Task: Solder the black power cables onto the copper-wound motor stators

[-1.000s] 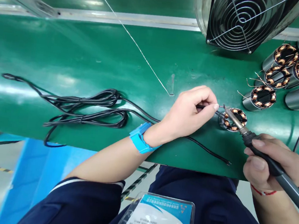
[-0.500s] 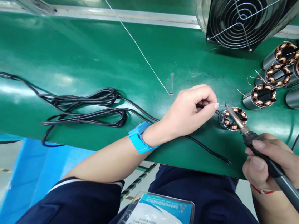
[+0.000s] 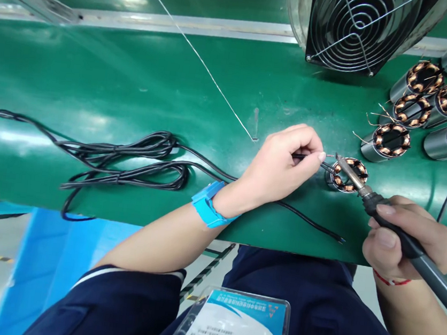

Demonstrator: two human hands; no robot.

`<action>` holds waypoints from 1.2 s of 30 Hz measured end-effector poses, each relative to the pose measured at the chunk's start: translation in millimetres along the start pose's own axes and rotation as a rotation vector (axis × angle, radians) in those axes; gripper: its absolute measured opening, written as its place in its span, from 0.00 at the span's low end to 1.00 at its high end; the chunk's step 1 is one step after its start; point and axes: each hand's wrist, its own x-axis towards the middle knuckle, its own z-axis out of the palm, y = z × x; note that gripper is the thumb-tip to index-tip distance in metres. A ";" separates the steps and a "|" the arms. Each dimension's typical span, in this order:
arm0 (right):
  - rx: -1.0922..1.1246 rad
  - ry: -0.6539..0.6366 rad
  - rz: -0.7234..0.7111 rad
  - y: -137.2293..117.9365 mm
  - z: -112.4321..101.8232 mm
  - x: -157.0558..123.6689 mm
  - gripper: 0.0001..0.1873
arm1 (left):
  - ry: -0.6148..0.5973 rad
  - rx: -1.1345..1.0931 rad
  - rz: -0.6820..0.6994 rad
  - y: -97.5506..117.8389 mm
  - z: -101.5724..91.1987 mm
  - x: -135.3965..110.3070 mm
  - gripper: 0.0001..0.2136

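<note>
My left hand (image 3: 282, 166) pinches a thin black wire (image 3: 309, 158) between thumb and forefinger, its bare end held at the rim of a copper-wound stator (image 3: 347, 175) standing on the green belt (image 3: 135, 87). A blue strap circles that wrist. My right hand (image 3: 404, 239) grips a dark soldering iron (image 3: 397, 235) like a pen. The iron's metal tip rests against the wire end at the stator's left rim.
Several more stators (image 3: 427, 113) lie in a cluster at the right. A wire-guarded fan (image 3: 360, 27) stands behind them. A bundle of black cable (image 3: 127, 162) lies on the belt at left. A thin solder wire (image 3: 196, 54) slants across the belt.
Both hands hold the same pose on the wire and iron. The view has shifted slightly, nothing else moved.
</note>
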 end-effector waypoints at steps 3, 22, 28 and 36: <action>0.059 0.118 -0.087 4.8 5.9 1.8 0.13 | -0.002 -0.008 -0.005 0.0 0.2 0.3 0.07; 0.067 0.160 -0.150 11.7 9.5 2.4 0.15 | 0.002 -0.009 0.003 0.0 0.9 1.3 0.07; 0.062 0.124 -0.091 8.1 7.8 1.1 0.17 | 0.001 0.025 -0.015 0.9 1.0 2.4 0.07; 0.055 0.115 -0.085 8.0 8.0 1.6 0.17 | 0.021 0.061 -0.021 -0.2 -0.3 3.4 0.08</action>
